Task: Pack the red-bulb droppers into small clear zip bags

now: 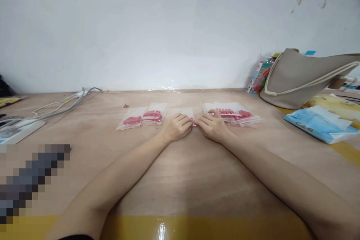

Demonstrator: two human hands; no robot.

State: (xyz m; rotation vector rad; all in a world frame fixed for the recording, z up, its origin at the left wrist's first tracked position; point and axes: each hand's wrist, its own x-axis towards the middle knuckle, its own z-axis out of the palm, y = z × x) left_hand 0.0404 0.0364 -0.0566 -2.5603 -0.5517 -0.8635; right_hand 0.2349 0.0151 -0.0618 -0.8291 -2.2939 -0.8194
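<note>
A small clear plastic zip bag [187,112] lies between my hands, with a bit of pinkish red showing at its near edge. My left hand [177,127] is closed on the bag's left side, fingers curled over it. From the right, my right hand [213,126] pinches at the near edge, thumb and fingertips close to the red bit. Exactly how the fingertips grip is hidden. Left of my hands, a zip bag with red pieces [132,119] lies beside more filled zip bags [152,114]. Just beyond my right hand is an overlapping pile of similar bags [244,114].
A grey bag with a cord [295,78] leans by the wall at right, behind a blue tissue pack [317,122]. Cables [67,101] run to a white power strip [26,129] at left. A pixelated dark object [30,180] lies nearer.
</note>
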